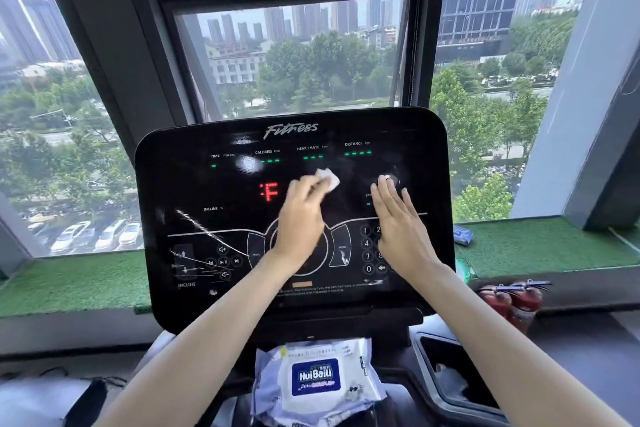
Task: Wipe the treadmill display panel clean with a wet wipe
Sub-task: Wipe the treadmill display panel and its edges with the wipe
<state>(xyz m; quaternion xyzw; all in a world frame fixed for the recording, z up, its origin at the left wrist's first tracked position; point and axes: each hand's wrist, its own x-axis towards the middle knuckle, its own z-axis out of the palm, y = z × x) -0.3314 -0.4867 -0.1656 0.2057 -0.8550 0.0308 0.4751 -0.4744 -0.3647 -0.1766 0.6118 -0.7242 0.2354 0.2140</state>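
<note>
The left hand [300, 218] presses a soft, limp wipe [327, 178] under its fingertips on the panel [194, 184], likely sliding easily, while the right hand [398, 222] lies flat, fingers together.

The treadmill display panel [207, 184] is glossy black, smooth and reflective, with pale smears and streaks at its lower left. The wet wipe [328, 178] is soft white cloth-like sheet, crumpled. The wipes packet [317, 380] is shiny, wrinkled plastic film; the window ledge [554, 246] wears rough green artificial turf.
</note>
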